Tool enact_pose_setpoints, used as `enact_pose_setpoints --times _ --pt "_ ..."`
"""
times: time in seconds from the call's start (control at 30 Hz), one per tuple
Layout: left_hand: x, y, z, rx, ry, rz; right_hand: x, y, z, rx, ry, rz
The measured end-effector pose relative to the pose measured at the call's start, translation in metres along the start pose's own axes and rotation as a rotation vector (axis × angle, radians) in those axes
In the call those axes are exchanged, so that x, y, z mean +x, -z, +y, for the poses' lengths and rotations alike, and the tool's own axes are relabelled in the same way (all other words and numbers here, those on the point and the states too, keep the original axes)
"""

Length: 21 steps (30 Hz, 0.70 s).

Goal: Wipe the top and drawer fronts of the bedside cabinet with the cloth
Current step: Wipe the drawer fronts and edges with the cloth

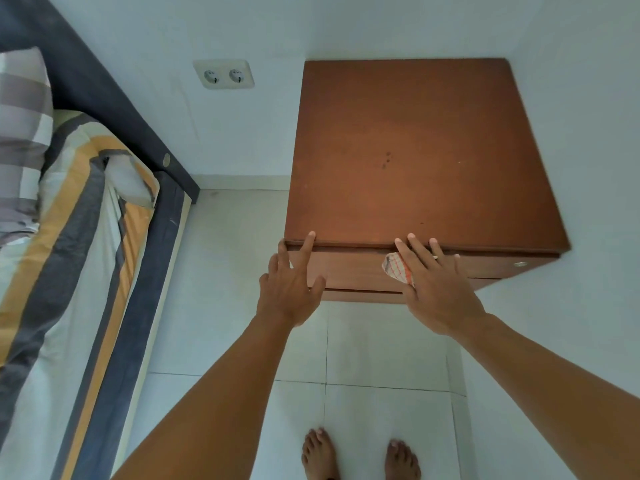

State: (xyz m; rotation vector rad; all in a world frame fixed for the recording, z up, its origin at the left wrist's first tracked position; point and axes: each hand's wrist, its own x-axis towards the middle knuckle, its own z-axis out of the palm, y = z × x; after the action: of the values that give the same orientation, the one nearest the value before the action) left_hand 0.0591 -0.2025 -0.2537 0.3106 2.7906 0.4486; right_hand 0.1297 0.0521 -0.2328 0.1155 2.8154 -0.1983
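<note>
A brown wooden bedside cabinet (415, 150) stands against the white wall, seen from above. Its top is bare, with a few dark spots near the middle. The upper drawer front (353, 268) shows below the front edge, with a small round knob (519, 264) at the right. My right hand (436, 285) lies flat against that drawer front and presses a white cloth with red checks (394, 268) onto it. My left hand (294, 282) has its fingers spread, the fingertips touching the cabinet's front left corner. It holds nothing.
A bed (69, 254) with striped orange, grey and white bedding and a dark frame runs along the left. A double wall socket (224, 74) sits on the wall left of the cabinet. My bare feet (360, 459) stand on the pale tiled floor (381, 341).
</note>
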Motion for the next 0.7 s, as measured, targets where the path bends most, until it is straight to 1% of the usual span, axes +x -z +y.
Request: enact_pose_setpoints --times 0.13,0.3,0.43,0.5,0.6,0.63,0.7 --pt "0.0 -0.003 0.0 -0.023 0.026 -0.012 -0.003 -0.01 -0.004 0.03 -0.006 0.039" --pt "0.005 0.007 -0.004 0.115 0.043 -0.074 -0.005 -0.016 -0.012 0.012 -0.024 0.091" --pt "0.004 0.013 0.001 0.135 0.08 -0.114 0.002 -0.015 -0.01 -0.021 -0.006 0.088" --pt "0.003 0.013 0.005 0.128 0.106 -0.123 0.006 -0.012 -0.007 -0.016 0.011 0.144" --pt "0.003 0.011 0.01 0.103 0.137 -0.137 0.004 -0.006 -0.008 0.086 -0.047 0.326" --pt "0.002 0.011 0.011 0.099 0.141 -0.14 0.002 -0.004 -0.011 0.091 -0.051 0.358" --pt "0.002 0.01 0.011 0.096 0.143 -0.143 0.0 -0.002 -0.016 0.053 -0.037 0.348"
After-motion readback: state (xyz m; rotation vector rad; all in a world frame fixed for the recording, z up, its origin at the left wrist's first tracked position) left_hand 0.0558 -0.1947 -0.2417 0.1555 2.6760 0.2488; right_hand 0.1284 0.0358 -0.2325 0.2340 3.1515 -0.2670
